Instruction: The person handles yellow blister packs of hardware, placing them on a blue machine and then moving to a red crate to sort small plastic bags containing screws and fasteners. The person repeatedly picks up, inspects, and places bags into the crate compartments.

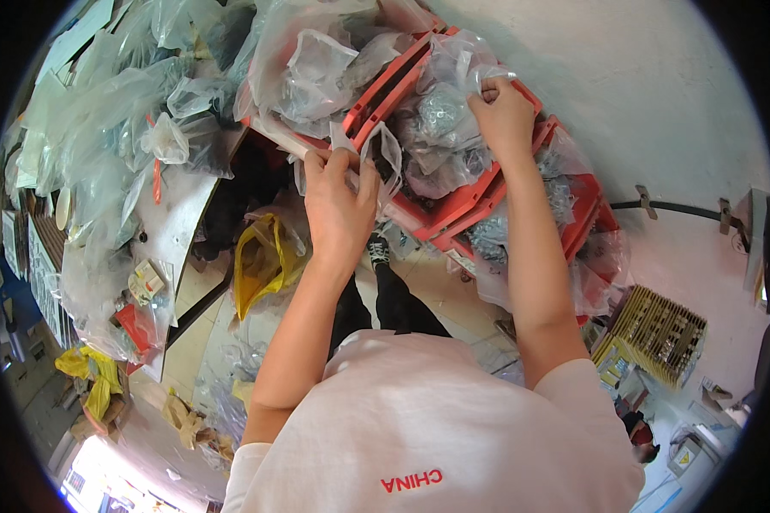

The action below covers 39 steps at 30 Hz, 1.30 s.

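Clear plastic bag point(385, 154) pinched by left hand point(340, 205) at its 12 o'clock. Right hand point(503, 111) clenches another bag point(453, 73) at 11 o'clock, inside red bin point(453, 205).

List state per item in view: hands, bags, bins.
left hand: shut, pinching small clear bag
right hand: shut, gripping clear bag of metal parts
red bins: stacked, full of bagged parts
yellow bag: crumpled, open, on floor
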Each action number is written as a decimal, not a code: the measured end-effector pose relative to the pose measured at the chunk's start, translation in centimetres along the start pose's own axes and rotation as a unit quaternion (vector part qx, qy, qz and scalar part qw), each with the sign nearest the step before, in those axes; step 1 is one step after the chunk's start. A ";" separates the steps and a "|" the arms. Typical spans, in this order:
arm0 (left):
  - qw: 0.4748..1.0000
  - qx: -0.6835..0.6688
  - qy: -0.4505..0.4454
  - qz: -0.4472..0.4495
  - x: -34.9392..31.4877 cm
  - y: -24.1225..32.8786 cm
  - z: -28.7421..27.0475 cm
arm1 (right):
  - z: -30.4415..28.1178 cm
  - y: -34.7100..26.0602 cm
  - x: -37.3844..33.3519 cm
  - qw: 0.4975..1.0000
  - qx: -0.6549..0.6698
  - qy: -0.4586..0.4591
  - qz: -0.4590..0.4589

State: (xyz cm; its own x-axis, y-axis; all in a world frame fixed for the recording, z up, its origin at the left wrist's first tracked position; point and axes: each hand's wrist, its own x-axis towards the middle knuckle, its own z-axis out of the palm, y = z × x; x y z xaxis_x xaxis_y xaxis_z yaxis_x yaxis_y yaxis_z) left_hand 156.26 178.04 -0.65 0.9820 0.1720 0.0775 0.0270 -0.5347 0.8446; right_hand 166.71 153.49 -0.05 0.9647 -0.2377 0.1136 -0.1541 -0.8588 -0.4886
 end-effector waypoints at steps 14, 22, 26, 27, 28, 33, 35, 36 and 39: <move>0.999 -0.020 -0.017 -0.042 0.2 -1.0 -0.5 | -5.6 -5.7 -0.6 0.946 0.319 -0.038 0.031; 0.999 -0.017 -0.020 -0.027 0.7 -0.9 0.1 | -4.1 -8.2 2.1 0.930 0.362 -0.048 0.033; 0.999 -0.020 -0.027 -0.030 0.7 -1.1 0.2 | -1.2 -7.4 2.1 0.937 0.335 -0.080 0.063; 0.999 -0.019 -0.030 -0.029 0.6 -1.1 0.2 | -0.6 -7.3 1.9 0.935 0.338 -0.088 0.055; 0.999 -0.016 -0.028 -0.028 0.6 -1.2 0.1 | -0.5 -7.2 1.7 0.932 0.351 -0.079 0.034; 0.998 -0.015 -0.038 -0.039 0.6 -1.3 0.2 | -5.3 -6.3 1.3 0.929 0.256 -0.263 -0.047; 0.999 -0.022 -0.032 -0.036 0.7 -1.3 0.2 | -8.5 -4.8 0.4 0.955 0.046 -0.292 -0.008; 0.999 -0.027 -0.028 -0.033 0.7 -1.2 0.2 | -9.1 -3.9 -0.1 0.955 -0.059 -0.290 0.005; 0.999 -0.031 -0.029 -0.031 0.8 -1.1 0.3 | -5.5 -1.1 -3.4 0.932 -0.281 -0.209 -0.096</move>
State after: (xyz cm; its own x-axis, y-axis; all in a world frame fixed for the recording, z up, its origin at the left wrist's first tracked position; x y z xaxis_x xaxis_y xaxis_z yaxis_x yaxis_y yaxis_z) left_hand 157.07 178.51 -1.67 0.9880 0.1542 -0.0054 0.0783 -0.4714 0.8784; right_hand 162.44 152.73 4.85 0.9668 0.0415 -0.2521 0.0556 -0.9973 0.0488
